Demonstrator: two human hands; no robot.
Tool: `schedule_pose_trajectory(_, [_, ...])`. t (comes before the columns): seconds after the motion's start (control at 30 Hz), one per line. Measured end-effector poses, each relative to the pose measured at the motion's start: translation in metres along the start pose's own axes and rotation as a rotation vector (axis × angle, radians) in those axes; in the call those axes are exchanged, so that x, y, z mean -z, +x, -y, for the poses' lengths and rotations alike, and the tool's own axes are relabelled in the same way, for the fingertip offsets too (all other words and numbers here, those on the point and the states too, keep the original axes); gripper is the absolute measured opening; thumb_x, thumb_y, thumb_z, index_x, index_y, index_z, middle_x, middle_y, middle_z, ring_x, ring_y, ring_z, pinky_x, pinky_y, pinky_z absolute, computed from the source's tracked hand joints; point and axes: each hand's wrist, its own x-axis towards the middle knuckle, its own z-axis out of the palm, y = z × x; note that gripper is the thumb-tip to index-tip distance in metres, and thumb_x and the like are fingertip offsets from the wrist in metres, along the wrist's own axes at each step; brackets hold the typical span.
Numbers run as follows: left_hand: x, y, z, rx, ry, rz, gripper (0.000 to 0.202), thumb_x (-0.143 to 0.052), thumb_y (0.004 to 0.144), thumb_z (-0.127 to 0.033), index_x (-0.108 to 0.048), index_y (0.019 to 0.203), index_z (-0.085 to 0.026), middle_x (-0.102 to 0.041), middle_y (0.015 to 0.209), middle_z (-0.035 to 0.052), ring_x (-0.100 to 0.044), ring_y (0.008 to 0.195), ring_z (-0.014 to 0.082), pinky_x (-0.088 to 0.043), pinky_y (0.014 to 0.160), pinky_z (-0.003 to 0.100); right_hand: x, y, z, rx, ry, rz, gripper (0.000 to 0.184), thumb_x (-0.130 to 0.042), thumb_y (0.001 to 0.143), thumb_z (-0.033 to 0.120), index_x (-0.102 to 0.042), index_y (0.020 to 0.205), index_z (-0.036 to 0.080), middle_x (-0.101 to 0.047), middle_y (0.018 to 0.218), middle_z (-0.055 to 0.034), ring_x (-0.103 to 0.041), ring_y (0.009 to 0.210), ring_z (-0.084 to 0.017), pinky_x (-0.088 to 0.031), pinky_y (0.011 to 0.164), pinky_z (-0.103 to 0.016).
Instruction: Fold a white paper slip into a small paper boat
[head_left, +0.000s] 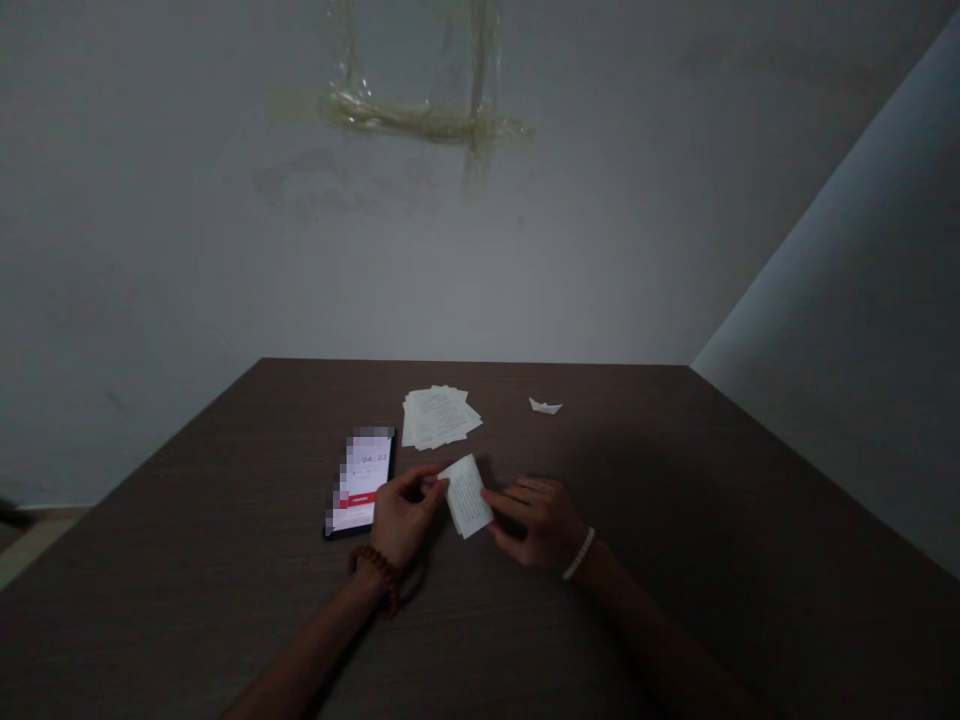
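Observation:
A small folded sheet of printed paper (pixel 468 500) is held between my two hands, tilted above the dark table. My left hand (pixel 405 515), with a brown bead bracelet at the wrist, pinches its upper left edge between thumb and fingers. On the other side, my right hand (pixel 536 520), wearing a pale bracelet, grips the right edge, its thumb below and fingers above. Beyond the hands lies a loose pile of printed paper sheets (pixel 439 415). A small folded paper boat (pixel 545 407) rests to the right of the pile.
A phone (pixel 361 480) with a lit screen lies just left of my left hand. The brown wooden table (pixel 225 540) meets a grey wall (pixel 600 250) at its far edge. Yellowed tape (pixel 412 120) sticks to that wall.

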Motion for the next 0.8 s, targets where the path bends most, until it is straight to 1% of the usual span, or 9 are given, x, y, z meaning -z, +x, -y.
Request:
schedule_pose_trajectory(0.07, [0.000,-0.001,-0.002,0.000,-0.026,0.023,0.029,-0.068,0.068,-0.035,-0.069,0.089,-0.014,-0.066,0.068,0.0021,-0.060,0.062,0.0147,-0.050,0.060,0.026,0.002,0.000,0.000,-0.047,0.087,-0.031,0.041,-0.060,0.079,0.032,-0.061,0.118,0.018,-0.070,0.089,-0.0076,-0.060,0.076,-0.019,-0.045,0.071,-0.032])
schedule_pose_trajectory(0.13, [-0.001,-0.002,-0.003,-0.001,-0.047,0.052,0.031,-0.068,0.068,-0.034,-0.068,0.092,-0.014,-0.066,0.069,0.0018,-0.060,0.063,0.0141,-0.050,0.061,0.025,0.002,0.001,0.000,-0.112,0.197,-0.085,0.038,-0.059,0.081,0.030,-0.062,0.116,0.018,-0.070,0.088,-0.0072,-0.061,0.076,-0.018,-0.046,0.073,-0.032])
schedule_pose_trajectory(0.2, [-0.002,-0.003,-0.004,-0.003,-0.050,0.080,0.032,-0.069,0.067,-0.034,-0.068,0.092,-0.014,-0.066,0.070,0.0017,-0.060,0.063,0.0139,-0.050,0.061,0.025,-0.001,0.003,0.000,-0.229,0.340,-0.163,0.032,-0.057,0.083,0.030,-0.065,0.112,0.018,-0.070,0.086,-0.0062,-0.061,0.074,-0.017,-0.047,0.072,-0.031])
schedule_pose_trajectory(0.27, [-0.002,-0.004,-0.006,-0.004,-0.045,0.105,0.030,-0.070,0.067,-0.034,-0.068,0.090,-0.014,-0.067,0.069,0.0019,-0.060,0.062,0.0142,-0.049,0.060,0.025,-0.004,0.006,0.002,-0.394,0.514,-0.211,0.032,-0.056,0.084,0.032,-0.066,0.110,0.017,-0.070,0.082,-0.0053,-0.061,0.069,-0.016,-0.048,0.066,-0.028])
schedule_pose_trajectory(0.37, [-0.004,-0.006,-0.008,-0.004,-0.043,0.143,0.029,-0.069,0.067,-0.035,-0.069,0.088,-0.014,-0.068,0.069,0.0026,-0.060,0.062,0.0150,-0.049,0.059,0.025,-0.010,0.012,0.007,-0.607,0.752,-0.192,0.039,-0.059,0.081,0.036,-0.064,0.113,0.014,-0.069,0.081,-0.0048,-0.060,0.067,-0.015,-0.047,0.060,-0.026])
schedule_pose_trajectory(0.47, [-0.005,-0.009,-0.010,0.005,-0.053,0.178,0.029,-0.070,0.067,-0.035,-0.069,0.087,-0.014,-0.067,0.068,0.0024,-0.059,0.062,0.0146,-0.047,0.059,0.024,-0.015,0.016,0.013,-0.721,0.962,-0.179,0.042,-0.065,0.075,0.036,-0.062,0.112,0.015,-0.070,0.085,-0.0055,-0.063,0.073,-0.017,-0.049,0.063,-0.027])
schedule_pose_trajectory(0.53, [-0.006,-0.010,-0.011,0.012,-0.071,0.195,0.029,-0.070,0.067,-0.035,-0.069,0.087,-0.014,-0.066,0.066,0.0019,-0.058,0.060,0.0139,-0.046,0.057,0.024,-0.017,0.016,0.015,-0.766,1.075,-0.163,0.037,-0.069,0.072,0.036,-0.065,0.102,0.016,-0.071,0.087,-0.0065,-0.065,0.076,-0.019,-0.051,0.067,-0.029])
schedule_pose_trajectory(0.63, [-0.006,-0.011,-0.013,0.021,-0.081,0.210,0.029,-0.071,0.067,-0.035,-0.069,0.087,-0.013,-0.065,0.063,0.0009,-0.056,0.058,0.0134,-0.045,0.055,0.023,-0.019,0.016,0.013,-0.786,1.136,-0.153,0.028,-0.072,0.070,0.037,-0.066,0.086,0.015,-0.072,0.084,-0.0074,-0.067,0.075,-0.021,-0.052,0.068,-0.032])
schedule_pose_trajectory(0.8, [-0.007,-0.011,-0.012,0.012,-0.087,0.229,0.029,-0.071,0.068,-0.036,-0.069,0.087,-0.014,-0.065,0.065,0.0011,-0.057,0.059,0.0132,-0.045,0.056,0.023,-0.022,0.014,0.010,-0.797,1.153,-0.167,0.026,-0.073,0.070,0.036,-0.066,0.082,0.014,-0.072,0.080,-0.0070,-0.067,0.070,-0.020,-0.052,0.065,-0.031])
